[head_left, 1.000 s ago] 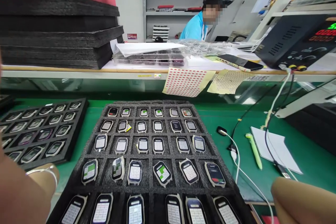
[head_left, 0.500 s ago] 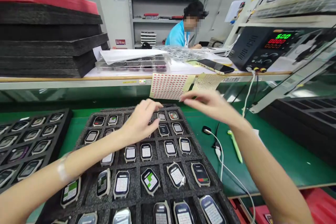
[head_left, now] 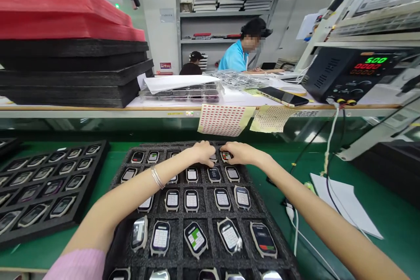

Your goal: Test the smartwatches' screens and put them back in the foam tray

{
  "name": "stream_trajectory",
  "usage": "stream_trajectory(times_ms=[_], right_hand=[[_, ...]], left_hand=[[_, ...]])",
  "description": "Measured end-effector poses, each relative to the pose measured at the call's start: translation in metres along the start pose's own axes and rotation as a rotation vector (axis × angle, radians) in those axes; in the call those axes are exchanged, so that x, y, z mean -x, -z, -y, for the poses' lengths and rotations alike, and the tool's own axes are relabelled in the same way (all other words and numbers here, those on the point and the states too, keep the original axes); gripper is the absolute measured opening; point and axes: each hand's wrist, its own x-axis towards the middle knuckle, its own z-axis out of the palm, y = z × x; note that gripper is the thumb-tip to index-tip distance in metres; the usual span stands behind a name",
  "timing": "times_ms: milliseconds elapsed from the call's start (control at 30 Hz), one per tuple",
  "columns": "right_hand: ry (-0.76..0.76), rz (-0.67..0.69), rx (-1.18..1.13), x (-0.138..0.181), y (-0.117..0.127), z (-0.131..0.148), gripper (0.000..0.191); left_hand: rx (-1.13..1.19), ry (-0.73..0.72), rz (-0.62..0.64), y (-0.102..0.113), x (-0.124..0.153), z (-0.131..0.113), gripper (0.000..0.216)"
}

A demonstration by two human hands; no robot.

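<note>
A black foam tray (head_left: pixel 252 210) lies on the green bench in front of me, its pockets filled with several small watch bodies with lit screens. My left hand (head_left: pixel 204 153) and my right hand (head_left: pixel 241 153) rest side by side on the tray's far row, fingers curled down onto the watch bodies there. One watch body (head_left: pixel 225 155) with a reddish screen shows under my right fingertips. What my left fingers hold is hidden. A thin bracelet (head_left: pixel 157 177) circles my left wrist.
A second foam tray (head_left: pixel 85 192) of watch bodies lies at left. Cables (head_left: pixel 295 223), white paper (head_left: pixel 344 203) and a power supply (head_left: pixel 354 74) sit at right. Stacked black and red foam (head_left: pixel 72 65), sticker sheets (head_left: pixel 225 120) and a phone (head_left: pixel 282 95) are on the raised shelf. A person in blue sits behind.
Both hands moved forward and down from hovering above the tray to its far row, and their fingers curled onto the watch bodies. The camera tilted up slightly.
</note>
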Motion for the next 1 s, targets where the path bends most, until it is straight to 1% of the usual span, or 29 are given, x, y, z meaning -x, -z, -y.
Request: stream_trajectory(times_ms=[67,133,233,300,367,467,500,533,567,600,667,733,767,833,933,1000], right_hand=[[-0.04,-0.037,-0.013,-0.004,-0.001,0.004,0.031],[-0.072,-0.075,-0.067,-0.002,-0.003,0.005,0.03],[-0.091,-0.147,-0.23,0.011,-0.002,0.007,0.033],[-0.066,-0.193,-0.38,0.024,0.002,0.012,0.04],[-0.021,-0.237,-0.513,0.036,0.011,0.022,0.049],[0.063,-0.341,-0.765,0.046,0.026,0.051,0.053],[0.098,-0.39,-0.928,0.047,0.029,0.064,0.052],[0.13,-0.424,-1.076,0.046,0.032,0.076,0.05],[0.15,-0.451,-1.192,0.044,0.033,0.089,0.049],[0.157,-0.463,-1.278,0.04,0.032,0.102,0.048],[0.143,-0.446,-1.36,0.033,0.025,0.124,0.047],[0.11,-0.398,-1.41,0.026,0.012,0.139,0.047],[0.089,-0.374,-1.432,0.023,0.005,0.145,0.048],[0.048,-0.35,-1.463,0.021,-0.01,0.15,0.048],[0.021,-0.337,-1.473,0.023,-0.027,0.15,0.049],[0.05,-0.3,-1.509,0.027,-0.033,0.149,0.05]], left_hand=[[0.028,0.032,-0.028,0.0,-0.002,-0.004,0.03],[0.086,0.04,-0.091,-0.001,0.0,-0.004,0.03],[0.234,0.007,-0.221,-0.001,0.017,0.003,0.033],[0.371,-0.027,-0.307,0.001,0.036,0.011,0.039],[0.518,-0.06,-0.38,0.004,0.062,0.017,0.04],[0.713,-0.082,-0.46,0.01,0.107,0.017,0.042],[0.825,-0.08,-0.484,0.013,0.122,0.016,0.043],[1.015,-0.068,-0.499,0.014,0.135,0.013,0.042],[1.196,-0.044,-0.496,0.016,0.146,0.011,0.041],[1.374,-0.011,-0.464,0.016,0.155,0.008,0.041],[1.664,0.06,-0.346,0.014,0.167,0.006,0.038],[1.868,0.116,-0.21,0.007,0.169,0.008,0.032],[1.94,0.135,-0.16,0.002,0.168,0.01,0.028],[2.022,0.163,-0.101,-0.007,0.164,0.016,0.019],[2.056,0.187,-0.059,-0.019,0.16,0.024,0.015],[2.092,0.175,-0.04,-0.022,0.162,0.026,0.016]])
